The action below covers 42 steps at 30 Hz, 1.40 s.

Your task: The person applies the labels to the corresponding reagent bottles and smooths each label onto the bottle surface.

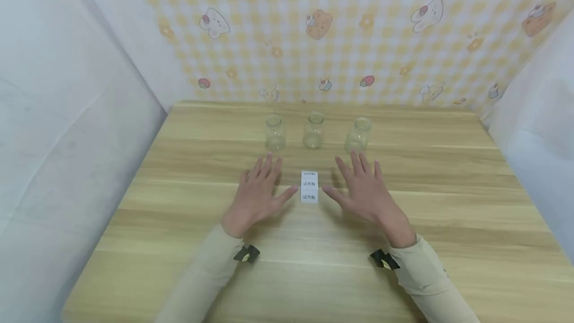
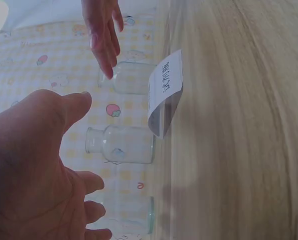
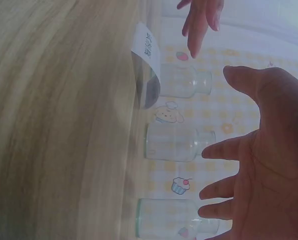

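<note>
Well inside table edges (image 1: pixel 121 208), labels (image 1: pixel 309 190)

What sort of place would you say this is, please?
It looks like a makeshift tabletop booth, perhaps for recording: white sheeting at the sides, a yellow-checked cartoon backdrop behind, and a wood-grain table bearing three clear glass bottles in a row.

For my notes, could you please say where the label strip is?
In the head view, the label strip sits on the table between the left hand and right hand, in front of the middle jar.
</note>
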Each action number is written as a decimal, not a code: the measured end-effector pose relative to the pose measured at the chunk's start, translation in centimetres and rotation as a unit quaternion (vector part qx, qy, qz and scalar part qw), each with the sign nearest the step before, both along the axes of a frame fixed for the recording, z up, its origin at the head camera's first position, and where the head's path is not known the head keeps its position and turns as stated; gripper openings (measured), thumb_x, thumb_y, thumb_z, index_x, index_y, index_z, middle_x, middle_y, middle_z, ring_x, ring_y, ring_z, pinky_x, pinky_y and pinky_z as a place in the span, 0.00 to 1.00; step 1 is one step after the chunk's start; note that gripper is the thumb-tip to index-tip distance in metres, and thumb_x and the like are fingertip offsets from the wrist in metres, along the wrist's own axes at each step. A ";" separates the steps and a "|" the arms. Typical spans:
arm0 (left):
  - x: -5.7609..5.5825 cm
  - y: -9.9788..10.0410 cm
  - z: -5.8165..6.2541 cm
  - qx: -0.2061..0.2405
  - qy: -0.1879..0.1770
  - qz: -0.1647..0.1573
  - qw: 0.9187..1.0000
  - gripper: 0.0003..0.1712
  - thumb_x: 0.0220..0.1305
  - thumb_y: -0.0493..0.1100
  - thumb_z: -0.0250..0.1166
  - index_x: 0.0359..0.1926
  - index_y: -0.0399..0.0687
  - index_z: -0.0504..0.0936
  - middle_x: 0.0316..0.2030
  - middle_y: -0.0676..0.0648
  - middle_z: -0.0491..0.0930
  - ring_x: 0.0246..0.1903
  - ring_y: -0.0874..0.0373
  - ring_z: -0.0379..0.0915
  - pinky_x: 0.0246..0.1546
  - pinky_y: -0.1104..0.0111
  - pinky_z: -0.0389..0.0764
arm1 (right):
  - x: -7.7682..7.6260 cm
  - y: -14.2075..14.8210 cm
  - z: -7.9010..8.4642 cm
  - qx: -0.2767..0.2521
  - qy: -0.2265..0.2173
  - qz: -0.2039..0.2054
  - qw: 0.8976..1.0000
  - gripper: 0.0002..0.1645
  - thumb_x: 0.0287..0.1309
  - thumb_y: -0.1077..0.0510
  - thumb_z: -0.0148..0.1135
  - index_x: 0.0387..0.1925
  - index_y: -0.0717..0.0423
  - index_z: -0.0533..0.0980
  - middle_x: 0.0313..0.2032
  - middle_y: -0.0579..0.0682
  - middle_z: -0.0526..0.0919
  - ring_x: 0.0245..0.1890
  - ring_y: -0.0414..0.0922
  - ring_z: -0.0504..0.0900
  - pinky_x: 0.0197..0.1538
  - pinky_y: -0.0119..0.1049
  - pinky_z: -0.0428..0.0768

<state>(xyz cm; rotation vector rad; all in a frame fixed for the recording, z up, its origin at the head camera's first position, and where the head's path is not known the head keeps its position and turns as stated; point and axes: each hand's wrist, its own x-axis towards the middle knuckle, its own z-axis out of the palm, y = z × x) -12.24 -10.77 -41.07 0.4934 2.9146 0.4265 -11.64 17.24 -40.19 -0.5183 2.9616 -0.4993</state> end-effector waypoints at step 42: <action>-2.2 2.9 -4.0 0.480 -0.177 0.196 0.837 0.19 0.77 0.39 0.59 0.60 0.29 0.79 0.46 0.36 0.85 0.38 0.51 0.87 0.44 0.66 0.87 | -3.6 -2.8 -4.6 -0.443 -0.230 -0.152 0.853 0.32 0.76 0.57 0.56 0.70 0.75 0.63 0.54 0.70 0.81 0.35 0.48 0.86 0.36 0.37 0.87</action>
